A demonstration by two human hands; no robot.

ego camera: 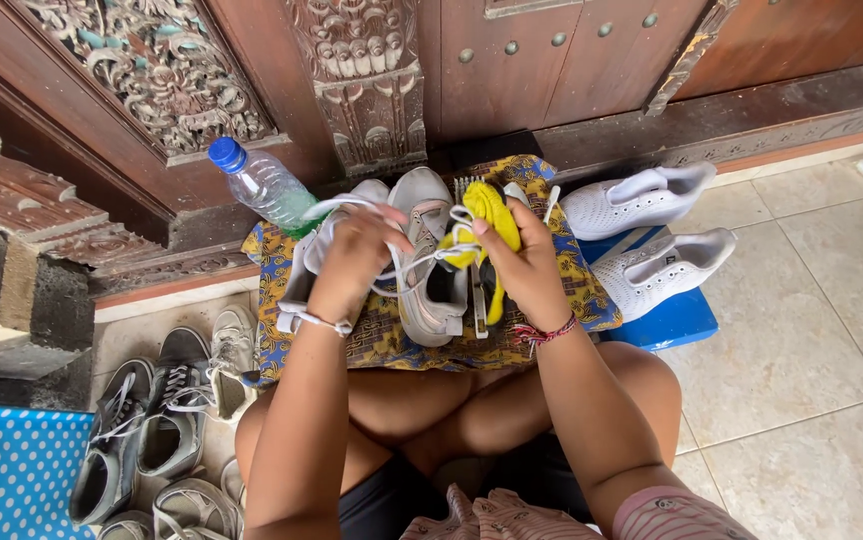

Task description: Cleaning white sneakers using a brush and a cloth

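Head view, steeply down, close.

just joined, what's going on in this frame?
A seated person is working over a patterned cloth laid in front of them. The left hand holds white shoelaces, and the right hand grips a yellow cloth. A beige sneaker lies between the hands. A pair of white sneakers sits to the right, a plastic water bottle to the left.

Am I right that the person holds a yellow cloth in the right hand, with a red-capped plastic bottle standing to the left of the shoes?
Not quite. The head view shows the plastic bottle has a blue cap, not red. The rest holds: the right hand grips the yellow cloth, and the bottle stands left of the shoes.
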